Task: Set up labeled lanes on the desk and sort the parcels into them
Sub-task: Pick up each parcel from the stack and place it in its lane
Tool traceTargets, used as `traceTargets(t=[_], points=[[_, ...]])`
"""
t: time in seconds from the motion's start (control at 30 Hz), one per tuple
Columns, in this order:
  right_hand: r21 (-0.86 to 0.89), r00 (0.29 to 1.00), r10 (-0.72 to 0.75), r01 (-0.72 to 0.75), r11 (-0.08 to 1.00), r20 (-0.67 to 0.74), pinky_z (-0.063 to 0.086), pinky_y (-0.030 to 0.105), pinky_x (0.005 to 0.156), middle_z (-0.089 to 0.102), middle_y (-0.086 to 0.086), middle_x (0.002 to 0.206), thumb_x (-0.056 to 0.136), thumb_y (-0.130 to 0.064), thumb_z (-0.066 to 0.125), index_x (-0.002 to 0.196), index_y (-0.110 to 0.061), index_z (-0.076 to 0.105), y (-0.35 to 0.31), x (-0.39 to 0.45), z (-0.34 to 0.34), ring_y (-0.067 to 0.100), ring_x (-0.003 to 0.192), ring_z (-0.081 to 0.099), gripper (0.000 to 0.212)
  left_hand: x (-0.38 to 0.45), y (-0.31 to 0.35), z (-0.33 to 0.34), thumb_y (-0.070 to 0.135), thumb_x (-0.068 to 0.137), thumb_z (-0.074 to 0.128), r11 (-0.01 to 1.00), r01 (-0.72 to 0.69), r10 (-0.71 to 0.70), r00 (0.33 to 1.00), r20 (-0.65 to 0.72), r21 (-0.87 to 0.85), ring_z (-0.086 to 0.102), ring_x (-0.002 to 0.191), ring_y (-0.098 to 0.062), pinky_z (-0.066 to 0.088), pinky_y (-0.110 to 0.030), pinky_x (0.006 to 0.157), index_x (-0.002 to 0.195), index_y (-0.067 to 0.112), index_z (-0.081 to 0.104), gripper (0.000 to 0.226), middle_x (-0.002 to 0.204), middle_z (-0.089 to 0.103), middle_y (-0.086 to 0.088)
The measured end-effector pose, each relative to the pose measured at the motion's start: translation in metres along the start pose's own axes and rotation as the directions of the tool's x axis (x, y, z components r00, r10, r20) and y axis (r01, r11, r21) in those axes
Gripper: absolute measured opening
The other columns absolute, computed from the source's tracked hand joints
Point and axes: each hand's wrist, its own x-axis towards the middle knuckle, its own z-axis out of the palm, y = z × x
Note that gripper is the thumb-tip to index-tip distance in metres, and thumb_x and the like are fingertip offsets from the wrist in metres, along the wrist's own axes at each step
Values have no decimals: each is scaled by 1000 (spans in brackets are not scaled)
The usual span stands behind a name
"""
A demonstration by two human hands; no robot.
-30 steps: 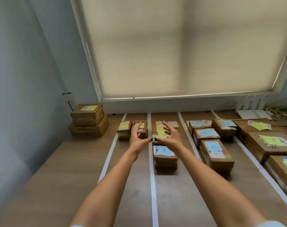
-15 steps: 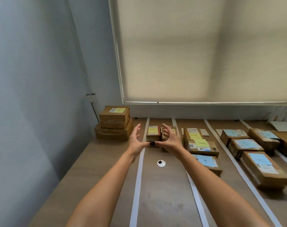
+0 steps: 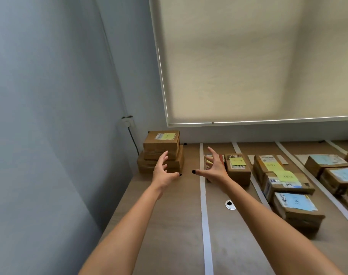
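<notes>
A stack of brown cardboard parcels (image 3: 161,147) stands in the desk's far left corner, the top one bearing a yellow-green note. My left hand (image 3: 163,171) hovers just in front of the stack, fingers spread and empty. My right hand (image 3: 214,167) is open too, held above the first white tape lane line (image 3: 204,215) and partly covering a small parcel (image 3: 208,158). Right of it sits a parcel with a yellow note (image 3: 237,168), then a lane of parcels with yellow and blue notes (image 3: 284,181).
The wooden desk (image 3: 169,225) meets a grey wall on the left, where a cable (image 3: 133,141) drops from a socket. A round cable grommet (image 3: 230,204) sits in the second lane. More blue-labelled parcels (image 3: 327,165) lie at the right. A blind covers the window.
My view and both hands have swung left, from the small parcels in the lanes toward the corner stack. My hands have spread apart and now frame the space before the stack.
</notes>
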Motion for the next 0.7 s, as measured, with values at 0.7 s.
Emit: traceTargets(t=[0.7], points=[[-62,987,144,-148,987,-68,35,43,107,34,11,147,73,-22,78,147,-27,18,-4,145,172,28,135,35,95,178,-103,-150,-1,78,70,998,42,-46,997,66,56,29,139,-27,30,-42,110,145,25,26,84,151,30,-6]])
